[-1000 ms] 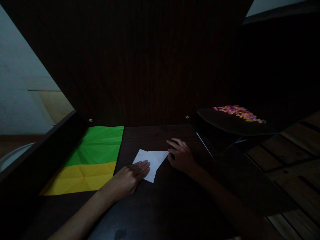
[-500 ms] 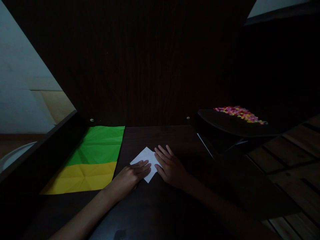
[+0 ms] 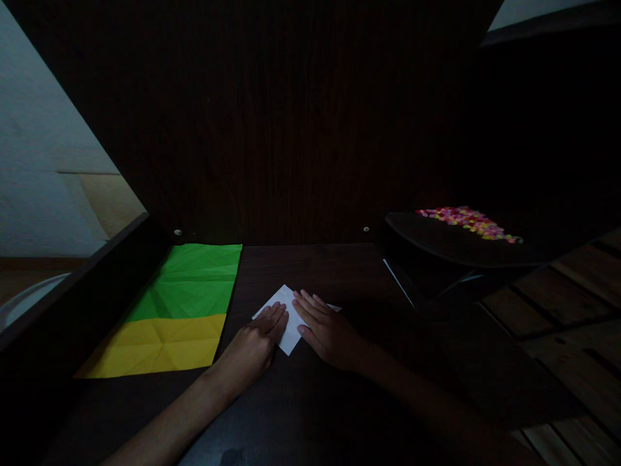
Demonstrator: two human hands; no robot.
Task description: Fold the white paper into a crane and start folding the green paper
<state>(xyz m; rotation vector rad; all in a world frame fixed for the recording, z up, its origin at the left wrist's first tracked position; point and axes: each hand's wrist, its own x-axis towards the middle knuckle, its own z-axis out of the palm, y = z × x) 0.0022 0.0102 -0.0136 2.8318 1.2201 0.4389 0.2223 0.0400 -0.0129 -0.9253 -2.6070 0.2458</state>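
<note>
My left fingers (image 3: 278, 314), together, and right fingers (image 3: 307, 307), slightly spread, lie flat. At left on the worktop (image 3: 310, 265) rest a green sheet (image 3: 194, 281) and yellow sheet (image 3: 160, 346), likely leaving me room; beneath my fingers, white paper (image 3: 291, 333), probably pinned for flatness. Small bright pieces (image 3: 468, 220) heap loose on a shelf (image 3: 436, 243).

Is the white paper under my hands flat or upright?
Flat: the white paper lies on the dark tabletop, left hand and right hand upon it.
</note>
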